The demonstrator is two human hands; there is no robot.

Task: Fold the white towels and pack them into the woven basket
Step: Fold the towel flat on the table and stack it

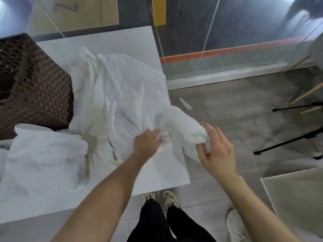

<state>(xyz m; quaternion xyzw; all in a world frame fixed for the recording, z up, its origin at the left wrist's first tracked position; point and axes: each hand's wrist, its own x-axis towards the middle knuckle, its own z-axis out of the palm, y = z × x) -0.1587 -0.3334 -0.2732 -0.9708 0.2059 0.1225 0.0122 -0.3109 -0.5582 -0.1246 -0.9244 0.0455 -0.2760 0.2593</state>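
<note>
1. At far left, on the back corner of the table (122, 37): basket (35, 88), dark weave. Its inside is out of sight, so its contents cannot be told.
2. Just in front of the basket: flat towel (43, 159), spread and wrinkled along the near-left edge. Whether it is folded cannot be told.
3. Mid-table: towel heap (118, 95), crumpled, touching the basket's side and running toward the right edge.
4. Left hand (146, 144): fingers curled into the heap's near part, pinching a fold of cloth low against the table.
5. Right hand (216, 151): fingers and thumb wrapped round a bunched end of what looks like the same cloth, held just past the table's right edge, off the surface.
6. Handling, judged: cloth is light, soft and limp. It will sag and drag its neighbours along. Neither fragile nor slippery. Best hold: two corners of one hem, found by tracing the edge from the bunched end, not a mid-sheet grab.
7. Stage, judged: one towel being singled out of the heap. Its folding has not begun, and packing remains.
</note>
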